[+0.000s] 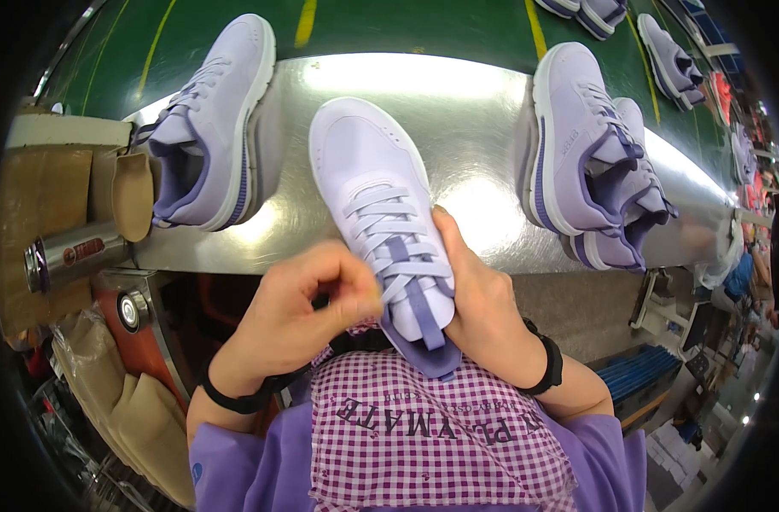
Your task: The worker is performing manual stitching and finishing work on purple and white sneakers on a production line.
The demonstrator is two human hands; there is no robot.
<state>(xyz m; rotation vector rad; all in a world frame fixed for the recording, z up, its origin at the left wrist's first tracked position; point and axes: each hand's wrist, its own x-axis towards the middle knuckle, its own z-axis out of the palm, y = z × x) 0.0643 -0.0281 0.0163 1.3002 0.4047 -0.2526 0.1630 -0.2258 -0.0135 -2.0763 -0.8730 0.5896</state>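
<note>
One steel bench [475,128] lies toward twelve o'clock on my remote feed. The lilac shoe [379,218] is mid-view, toe toward twelve, the right hand [482,294] gripping its side from four. At eight, the left hand [308,299] curls; I can't tell whether it pinches the laces [406,250]. Lace-adjusting, I judge; next calls for a steady shoe.

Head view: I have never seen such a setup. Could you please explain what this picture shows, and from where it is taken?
There is no machine, only a person's bare hands, seen from above by a head-worn fisheye camera, so straight edges look bent. The right hand holds a lilac shoe by its side, toe pointing away. The left hand is at the laces; its exact grip is unclear. On the metal table, one similar shoe stands left, two more right.
</note>
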